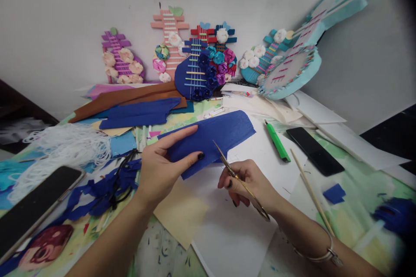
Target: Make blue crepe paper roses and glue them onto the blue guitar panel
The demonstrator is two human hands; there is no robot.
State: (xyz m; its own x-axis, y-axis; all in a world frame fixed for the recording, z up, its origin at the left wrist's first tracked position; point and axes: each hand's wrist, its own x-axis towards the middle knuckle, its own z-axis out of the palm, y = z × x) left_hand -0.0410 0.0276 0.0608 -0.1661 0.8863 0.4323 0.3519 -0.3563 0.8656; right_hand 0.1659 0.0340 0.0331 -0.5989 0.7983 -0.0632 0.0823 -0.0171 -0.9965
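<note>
In my left hand (165, 164) is a folded piece of dark blue crepe paper (214, 138), pinched between the thumb below and the fingers along its upper left. My right hand (243, 181) grips a pair of gold-coloured scissors (234, 173). Their blades point up and left and overlap the paper's lower right part; whether they are cutting into it I cannot tell. White sheets (234, 229) lie beneath both hands. A pale yellow paper square (182, 212) rests below my left hand.
Decorated paper guitars, one dark blue (191, 69), lean along the wall. A green cutter (277, 142), a black phone (314, 150) and a wooden stick (312, 190) lie at right. White yarn (71, 147), blue paper scraps (91, 197) and another phone (35, 207) lie at left.
</note>
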